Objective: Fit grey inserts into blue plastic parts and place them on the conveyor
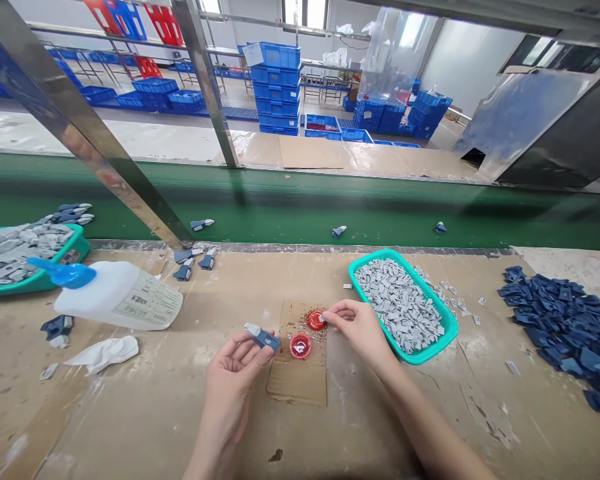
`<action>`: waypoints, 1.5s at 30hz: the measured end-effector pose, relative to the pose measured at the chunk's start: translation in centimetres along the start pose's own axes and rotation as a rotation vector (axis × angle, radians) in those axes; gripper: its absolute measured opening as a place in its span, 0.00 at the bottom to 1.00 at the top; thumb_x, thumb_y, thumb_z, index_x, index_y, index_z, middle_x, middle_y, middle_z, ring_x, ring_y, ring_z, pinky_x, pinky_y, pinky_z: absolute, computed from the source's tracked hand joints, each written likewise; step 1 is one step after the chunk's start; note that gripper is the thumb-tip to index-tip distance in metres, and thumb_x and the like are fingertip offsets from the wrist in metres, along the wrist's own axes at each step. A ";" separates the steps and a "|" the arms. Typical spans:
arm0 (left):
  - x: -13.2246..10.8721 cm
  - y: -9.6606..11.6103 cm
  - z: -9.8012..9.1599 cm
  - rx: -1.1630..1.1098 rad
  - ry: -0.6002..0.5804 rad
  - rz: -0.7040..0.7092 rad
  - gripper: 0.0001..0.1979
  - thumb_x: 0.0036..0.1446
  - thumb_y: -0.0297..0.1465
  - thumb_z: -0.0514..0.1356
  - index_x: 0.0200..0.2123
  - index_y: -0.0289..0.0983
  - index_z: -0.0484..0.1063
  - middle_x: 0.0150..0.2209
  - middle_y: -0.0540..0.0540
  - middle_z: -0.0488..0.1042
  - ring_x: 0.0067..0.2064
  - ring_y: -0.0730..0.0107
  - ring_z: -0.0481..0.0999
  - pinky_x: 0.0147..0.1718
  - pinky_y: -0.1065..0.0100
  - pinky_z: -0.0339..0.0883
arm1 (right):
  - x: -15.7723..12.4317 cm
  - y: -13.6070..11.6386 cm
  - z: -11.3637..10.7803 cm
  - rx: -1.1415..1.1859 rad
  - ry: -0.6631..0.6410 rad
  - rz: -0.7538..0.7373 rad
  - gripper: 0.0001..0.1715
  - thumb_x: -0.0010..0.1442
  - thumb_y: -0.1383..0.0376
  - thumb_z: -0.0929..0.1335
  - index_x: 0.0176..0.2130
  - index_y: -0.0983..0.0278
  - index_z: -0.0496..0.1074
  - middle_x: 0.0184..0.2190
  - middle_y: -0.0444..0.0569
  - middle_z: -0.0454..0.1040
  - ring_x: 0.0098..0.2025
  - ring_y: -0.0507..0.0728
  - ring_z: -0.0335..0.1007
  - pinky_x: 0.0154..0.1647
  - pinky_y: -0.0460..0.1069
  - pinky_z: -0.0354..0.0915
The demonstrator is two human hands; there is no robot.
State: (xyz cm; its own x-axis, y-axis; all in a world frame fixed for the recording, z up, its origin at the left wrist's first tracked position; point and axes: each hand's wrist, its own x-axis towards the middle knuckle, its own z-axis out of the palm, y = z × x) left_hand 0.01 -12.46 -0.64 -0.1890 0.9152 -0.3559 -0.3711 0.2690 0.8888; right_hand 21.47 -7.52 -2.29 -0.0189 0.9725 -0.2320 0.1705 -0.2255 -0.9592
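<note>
Between the thumb and fingers of my left hand is a dark blue and grey plastic part, its pale grey end pointing up and left. My right hand pinches a small grey plastic piece over the farther red cap. Whether that piece touches the cap, I cannot tell. A nearer red cap holds shiny red liquid. Both caps sit on a stained cardboard strip. Just beyond my right wrist is a turquoise tray full of small grey pieces.
Dark blue parts are heaped at the right. A white bottle with a blue spout lies at the left, near a crumpled tissue and another turquoise tray. Beyond runs a green conveyor belt, with a metal post at its left.
</note>
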 end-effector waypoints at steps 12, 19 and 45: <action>-0.3 -0.3 0.2 0.014 -0.005 0.028 0.18 0.39 0.28 0.71 0.36 0.36 0.72 0.37 0.44 0.80 0.41 0.65 0.79 0.42 0.70 0.71 | 0.1 0.8 0.6 -0.055 0.033 0.017 0.18 0.50 0.53 0.71 0.27 0.67 0.74 0.25 0.53 0.78 0.29 0.58 0.73 0.28 0.49 0.67; -0.5 -0.2 1.5 0.022 0.023 0.032 0.19 0.37 0.29 0.71 0.35 0.34 0.71 0.37 0.41 0.80 0.41 0.59 0.79 0.43 0.65 0.72 | -0.3 0.0 0.7 0.000 0.041 0.012 0.17 0.49 0.53 0.71 0.26 0.66 0.73 0.25 0.52 0.77 0.28 0.57 0.71 0.27 0.49 0.66; -1.4 -1.2 4.3 0.133 -0.012 0.224 0.09 0.36 0.25 0.70 0.22 0.37 0.73 0.33 0.45 0.81 0.37 0.55 0.80 0.35 0.60 0.77 | -4.6 -4.0 2.2 0.319 -0.315 0.138 0.20 0.53 0.50 0.68 0.36 0.61 0.63 0.28 0.42 0.66 0.29 0.51 0.65 0.19 0.42 0.60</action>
State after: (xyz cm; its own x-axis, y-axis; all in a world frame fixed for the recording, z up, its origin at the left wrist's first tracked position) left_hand 4.68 -12.76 0.01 -0.2417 0.9597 -0.1434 -0.1983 0.0958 0.9754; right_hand 18.74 -11.24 2.22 -0.3241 0.8785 -0.3509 -0.1179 -0.4056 -0.9064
